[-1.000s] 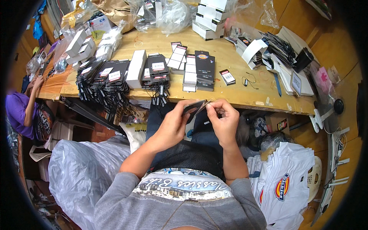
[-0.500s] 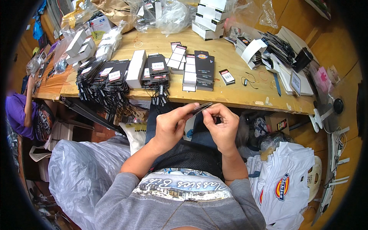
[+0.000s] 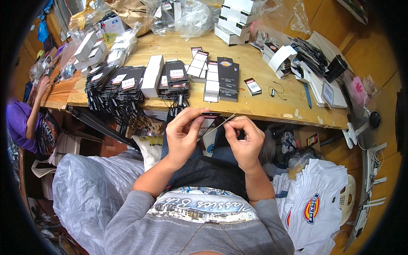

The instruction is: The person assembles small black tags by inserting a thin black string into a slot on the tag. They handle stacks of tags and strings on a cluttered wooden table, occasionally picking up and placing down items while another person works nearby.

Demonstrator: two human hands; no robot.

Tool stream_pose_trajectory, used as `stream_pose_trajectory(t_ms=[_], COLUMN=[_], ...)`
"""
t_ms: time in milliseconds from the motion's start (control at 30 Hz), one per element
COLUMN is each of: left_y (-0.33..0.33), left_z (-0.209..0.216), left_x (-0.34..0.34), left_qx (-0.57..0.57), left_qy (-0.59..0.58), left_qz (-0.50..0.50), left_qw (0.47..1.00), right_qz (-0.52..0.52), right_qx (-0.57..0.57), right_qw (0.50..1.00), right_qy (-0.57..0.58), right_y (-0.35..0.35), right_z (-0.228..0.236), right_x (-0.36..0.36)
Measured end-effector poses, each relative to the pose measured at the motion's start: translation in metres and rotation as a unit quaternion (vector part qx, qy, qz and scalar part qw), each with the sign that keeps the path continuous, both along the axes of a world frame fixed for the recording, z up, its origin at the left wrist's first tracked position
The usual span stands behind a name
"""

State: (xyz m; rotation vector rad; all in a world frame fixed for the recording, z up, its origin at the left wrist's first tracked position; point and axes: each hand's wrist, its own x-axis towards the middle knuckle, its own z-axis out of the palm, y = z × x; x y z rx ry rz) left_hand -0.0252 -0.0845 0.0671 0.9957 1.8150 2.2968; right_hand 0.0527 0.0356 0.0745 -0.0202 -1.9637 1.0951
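My left hand [image 3: 185,132] pinches a hang tag with a black top [image 3: 211,114] and white panels below it, just off the table's front edge. Between the thumb and fingers of my right hand [image 3: 245,140] is a thin card [image 3: 222,124], seen almost edge-on, slanting toward the left-hand tag. Whether the two touch low down, I cannot tell. Ahead on the table are a stack of black hang tags [image 3: 228,74], a stack of white-panelled tags [image 3: 211,80] and a single small tag [image 3: 252,86]. Corded black tags [image 3: 127,85] lie in rows to the left.
A white box [image 3: 152,76] stands among the tags on the wooden table [image 3: 178,46]. White boxes [image 3: 233,23] are stacked at the back. Folded white shirts [image 3: 312,199] lie at my right, a big plastic bag [image 3: 95,182] at my left. A person in purple [image 3: 21,123] sits far left.
The cards were close together between both hands before. My left hand has moved left with its tag, which now shows its face, and a gap has opened toward the right hand's card.
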Motion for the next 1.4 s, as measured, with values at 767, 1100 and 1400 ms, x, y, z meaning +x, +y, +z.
stream_pose_trajectory(t_ms=[767, 1100, 1400], left_y=[-0.002, -0.006, 0.0], left_z=[0.0, 0.003, -0.002], left_x=[-0.004, -0.024, -0.029], left_qx=[-0.046, -0.011, 0.021], left_qy=[0.195, -0.139, -0.126], left_qz=[-0.041, -0.253, -0.294], left_qw=[0.979, 0.957, 0.947], right_qz=[-0.029, 0.053, 0.06], right_qx=[0.109, 0.072, 0.034], right_qw=[0.993, 0.996, 0.998], right_qy=[0.024, 0.001, -0.015], right_y=[-0.008, -0.008, -0.01], right_z=[0.002, 0.0, -0.002], right_x=[-0.002, 0.0, 0.001])
